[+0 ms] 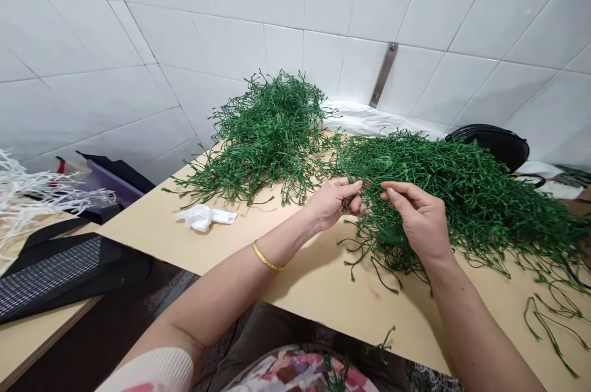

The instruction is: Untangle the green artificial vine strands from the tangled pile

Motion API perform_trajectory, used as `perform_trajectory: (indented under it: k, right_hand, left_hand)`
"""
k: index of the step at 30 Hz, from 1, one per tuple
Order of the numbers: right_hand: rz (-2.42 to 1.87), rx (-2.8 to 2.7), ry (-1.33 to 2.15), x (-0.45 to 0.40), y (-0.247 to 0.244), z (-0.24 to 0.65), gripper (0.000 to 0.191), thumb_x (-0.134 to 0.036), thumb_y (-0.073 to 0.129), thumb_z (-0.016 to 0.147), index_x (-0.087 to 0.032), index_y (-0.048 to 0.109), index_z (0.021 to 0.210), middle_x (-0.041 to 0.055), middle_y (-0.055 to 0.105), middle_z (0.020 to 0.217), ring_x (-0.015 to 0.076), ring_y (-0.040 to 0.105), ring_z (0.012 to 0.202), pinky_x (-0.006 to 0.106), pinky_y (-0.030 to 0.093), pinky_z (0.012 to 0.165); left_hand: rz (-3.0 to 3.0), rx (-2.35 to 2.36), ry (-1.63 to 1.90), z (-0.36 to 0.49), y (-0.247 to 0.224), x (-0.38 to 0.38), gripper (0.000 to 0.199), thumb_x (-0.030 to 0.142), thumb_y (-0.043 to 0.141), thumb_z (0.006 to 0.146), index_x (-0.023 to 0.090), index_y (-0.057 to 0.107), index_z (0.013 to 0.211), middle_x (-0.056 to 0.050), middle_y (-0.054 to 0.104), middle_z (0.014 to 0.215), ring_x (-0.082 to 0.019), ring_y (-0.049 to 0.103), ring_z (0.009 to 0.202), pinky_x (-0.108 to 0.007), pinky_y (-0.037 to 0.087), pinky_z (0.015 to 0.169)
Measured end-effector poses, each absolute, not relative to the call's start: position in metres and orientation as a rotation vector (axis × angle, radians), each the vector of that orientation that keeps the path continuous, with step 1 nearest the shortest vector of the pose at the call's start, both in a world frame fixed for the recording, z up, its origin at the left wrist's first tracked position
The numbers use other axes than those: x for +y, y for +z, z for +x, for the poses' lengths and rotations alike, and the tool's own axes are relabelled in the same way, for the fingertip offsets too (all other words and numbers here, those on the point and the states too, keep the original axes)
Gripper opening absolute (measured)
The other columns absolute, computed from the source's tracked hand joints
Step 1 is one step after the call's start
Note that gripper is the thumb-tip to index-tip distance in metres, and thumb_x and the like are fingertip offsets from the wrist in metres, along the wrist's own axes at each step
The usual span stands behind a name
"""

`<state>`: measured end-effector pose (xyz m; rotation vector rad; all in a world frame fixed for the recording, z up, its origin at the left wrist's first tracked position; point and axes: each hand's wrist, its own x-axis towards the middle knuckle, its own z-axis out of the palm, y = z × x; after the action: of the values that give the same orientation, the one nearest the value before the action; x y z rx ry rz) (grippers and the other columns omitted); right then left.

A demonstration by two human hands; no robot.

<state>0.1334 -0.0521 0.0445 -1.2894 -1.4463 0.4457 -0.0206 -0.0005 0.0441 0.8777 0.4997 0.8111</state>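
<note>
My left hand (336,201), with a gold bangle at its wrist, is closed in a pinch on thin green plastic-looking stems (362,195) with small forked tips. Just to the right, my right hand (420,213) is also closed, thumb against forefinger. What it pinches is too small to make out. Both hands are raised at the near side of a large tangled heap of green stems (462,195), fingertips a short gap apart. A second heap of the same stems (272,127) lies farther back on the left.
The pale wooden table (295,269) holds a crumpled white tissue (205,217). Loose stems (549,324) lie at the right. Behind are a white plastic sheet (369,118), a black bag (494,140) and a tiled wall (231,41). White strands (41,195) sit on a surface at the left.
</note>
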Motion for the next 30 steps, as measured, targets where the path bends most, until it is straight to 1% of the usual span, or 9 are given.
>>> perform_trajectory:
  k: [3, 6, 11, 14, 17, 22, 26, 28, 30]
  right_hand:
    - [-1.245, -1.293, 0.479, -0.049, 0.047, 0.139, 0.017, -0.032, 0.059, 0.074, -0.019, 0.066, 0.083, 0.0026, 0.064, 0.076, 0.0129, 0.056, 0.065, 0.028, 0.045, 0.061]
    - [-1.216, -1.230, 0.429, -0.049, 0.048, 0.148, 0.015, -0.032, 0.059, 0.074, -0.019, 0.064, 0.081, 0.0024, 0.062, 0.076, 0.0116, 0.054, 0.063, 0.027, 0.045, 0.059]
    - [-1.362, -1.369, 0.339, -0.056, 0.052, 0.156, 0.022, -0.032, 0.055, 0.076, -0.020, 0.061, 0.094, 0.0035, 0.062, 0.081, 0.0150, 0.057, 0.071, 0.031, 0.048, 0.066]
    - [-1.395, -1.497, 0.078, -0.068, 0.050, 0.151, 0.025, -0.031, 0.049, 0.081, -0.022, 0.059, 0.103, 0.0057, 0.060, 0.090, 0.0163, 0.056, 0.077, 0.033, 0.047, 0.071]
    - [-1.321, -1.808, -0.066, -0.089, 0.036, 0.137, 0.029, -0.030, 0.045, 0.084, -0.022, 0.056, 0.109, 0.0089, 0.058, 0.101, 0.0200, 0.055, 0.091, 0.037, 0.045, 0.079]
    - [-1.075, -2.629, -0.101, -0.125, -0.006, 0.114, 0.051, -0.050, 0.046, 0.080, -0.023, 0.049, 0.123, 0.0113, 0.048, 0.129, 0.0302, 0.038, 0.120, 0.051, 0.030, 0.097]
    - [-1.178, -2.731, -0.163, -0.115, -0.024, 0.113, 0.052, -0.050, 0.036, 0.085, -0.024, 0.043, 0.129, 0.0116, 0.040, 0.137, 0.0293, 0.034, 0.125, 0.051, 0.022, 0.100]
    - [-1.246, -2.740, -0.194, -0.098, -0.025, 0.118, 0.050, -0.046, 0.030, 0.088, -0.023, 0.039, 0.132, 0.0115, 0.039, 0.138, 0.0280, 0.033, 0.125, 0.050, 0.024, 0.099]
    - [-1.274, -2.743, -0.220, -0.078, -0.025, 0.124, 0.049, -0.046, 0.028, 0.089, -0.022, 0.040, 0.131, 0.0118, 0.038, 0.137, 0.0282, 0.033, 0.123, 0.048, 0.026, 0.096]
  left_hand:
    - [0.921, 0.505, 0.778, -0.023, 0.051, -0.008, 0.020, 0.023, 0.063, 0.072, 0.016, 0.045, 0.065, 0.010, 0.033, 0.038, -0.004, 0.033, 0.035, -0.019, 0.036, 0.045]
    - [0.919, 0.496, 0.799, -0.023, 0.055, -0.011, 0.015, 0.024, 0.063, 0.072, 0.016, 0.050, 0.073, 0.011, 0.029, 0.041, -0.002, 0.027, 0.034, -0.018, 0.031, 0.042]
    - [0.901, 0.579, 0.842, -0.024, 0.061, -0.006, 0.006, 0.019, 0.052, 0.079, 0.015, 0.052, 0.076, 0.010, 0.025, 0.039, -0.003, 0.029, 0.033, -0.018, 0.028, 0.040]
    - [0.909, 0.571, 0.910, -0.029, 0.072, 0.001, 0.010, 0.016, 0.043, 0.084, 0.015, 0.050, 0.076, 0.010, 0.022, 0.039, -0.003, 0.028, 0.033, -0.017, 0.025, 0.040]
    - [1.018, 0.611, 1.011, -0.037, 0.087, 0.009, 0.011, 0.016, 0.042, 0.084, 0.014, 0.051, 0.079, 0.009, 0.022, 0.043, -0.002, 0.029, 0.035, -0.017, 0.028, 0.043]
    - [1.251, 0.847, 1.154, -0.054, 0.116, 0.017, 0.016, 0.027, 0.044, 0.084, 0.014, 0.054, 0.084, 0.007, 0.025, 0.049, -0.002, 0.040, 0.041, -0.017, 0.035, 0.050]
    - [1.212, 0.821, 1.231, -0.065, 0.134, 0.020, 0.027, 0.027, 0.030, 0.089, 0.013, 0.051, 0.080, 0.006, 0.019, 0.051, 0.000, 0.040, 0.042, -0.016, 0.032, 0.056]
    - [1.140, 0.734, 1.252, -0.067, 0.137, 0.020, 0.031, 0.023, 0.025, 0.090, 0.011, 0.047, 0.073, 0.006, 0.013, 0.051, 0.002, 0.035, 0.040, -0.015, 0.029, 0.058]
    - [1.082, 0.654, 1.250, -0.065, 0.135, 0.019, 0.030, 0.020, 0.027, 0.091, 0.012, 0.043, 0.067, 0.007, 0.011, 0.049, 0.002, 0.031, 0.038, -0.015, 0.027, 0.055]
